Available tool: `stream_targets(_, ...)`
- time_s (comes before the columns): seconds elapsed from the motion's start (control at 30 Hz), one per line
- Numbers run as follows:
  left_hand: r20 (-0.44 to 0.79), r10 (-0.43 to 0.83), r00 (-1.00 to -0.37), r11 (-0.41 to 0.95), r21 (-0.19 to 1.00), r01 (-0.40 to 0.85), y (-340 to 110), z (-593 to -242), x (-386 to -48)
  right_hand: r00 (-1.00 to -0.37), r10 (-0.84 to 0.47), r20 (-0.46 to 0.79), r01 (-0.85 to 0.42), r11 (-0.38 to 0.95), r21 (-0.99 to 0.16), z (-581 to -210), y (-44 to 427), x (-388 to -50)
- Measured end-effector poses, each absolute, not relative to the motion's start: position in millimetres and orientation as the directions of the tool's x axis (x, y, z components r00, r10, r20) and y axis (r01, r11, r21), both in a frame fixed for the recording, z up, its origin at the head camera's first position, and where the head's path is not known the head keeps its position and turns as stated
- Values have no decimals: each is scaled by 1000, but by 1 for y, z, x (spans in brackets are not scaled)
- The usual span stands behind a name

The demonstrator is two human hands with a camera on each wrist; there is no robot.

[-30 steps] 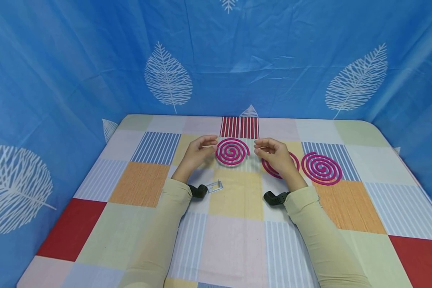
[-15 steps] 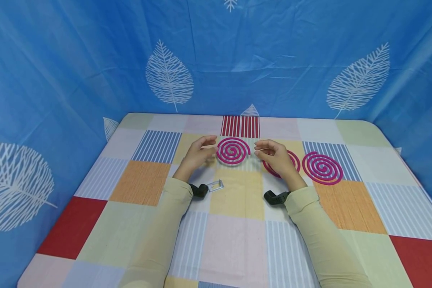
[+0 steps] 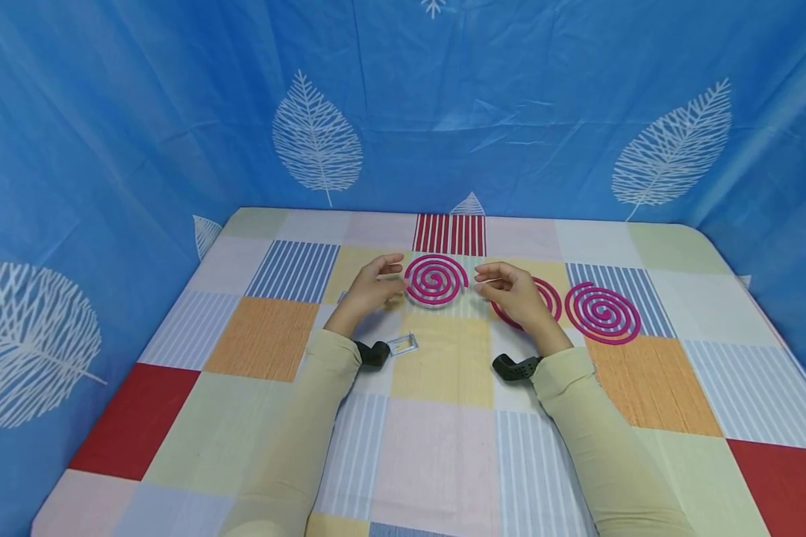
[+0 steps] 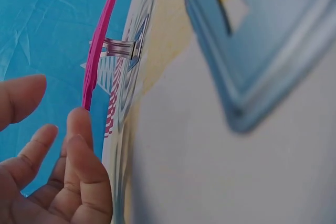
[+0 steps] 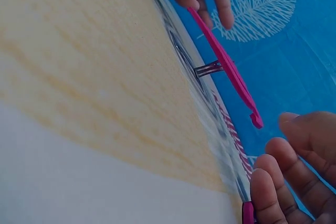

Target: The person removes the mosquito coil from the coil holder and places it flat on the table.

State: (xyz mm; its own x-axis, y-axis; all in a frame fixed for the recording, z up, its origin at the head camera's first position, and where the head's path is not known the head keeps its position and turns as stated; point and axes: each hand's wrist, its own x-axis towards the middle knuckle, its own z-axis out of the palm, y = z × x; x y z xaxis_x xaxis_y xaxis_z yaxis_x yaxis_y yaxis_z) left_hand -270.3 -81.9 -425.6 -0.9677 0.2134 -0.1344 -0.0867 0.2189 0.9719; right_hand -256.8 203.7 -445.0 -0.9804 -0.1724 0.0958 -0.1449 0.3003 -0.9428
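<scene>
A pink mosquito coil (image 3: 433,281) lies level, raised above the tablecloth on a metal stand (image 4: 122,49) that supports it from below. At its left edge is my left hand (image 3: 371,289), fingers loosely bent; a fingertip seems to touch the rim. My right hand (image 3: 519,292) hovers just off the coil's right side, the coil's outer end (image 5: 256,121) lying a short gap from its fingers. Neither hand grips anything. A second mosquito coil (image 3: 560,304) is partly hidden behind the right hand, and a third mosquito coil (image 3: 604,313) lies to its right.
Near the left wrist lies another flat metal coil stand (image 3: 403,344). A patchwork cloth (image 3: 436,455) covers the table. Blue curtains (image 3: 443,104) with white leaf prints hang behind and at both sides. Each wrist wears a black camera (image 3: 514,368).
The whole head view shifts very slightly. Both hands and the coil between them keep nearly the same places.
</scene>
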Motion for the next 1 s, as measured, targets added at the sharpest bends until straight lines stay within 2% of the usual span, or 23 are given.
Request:
stream_targets(0.37,-229,227,-947,236,956,-174,-81,-426,-271,-979,-202,33,-107,368,-924,-444,202,-257)
stream_targets(1.0,-237,250,-939,346,927,-141,-80,-429,-270,-965,-259,-47,-75,440,-895,-440,202,-258)
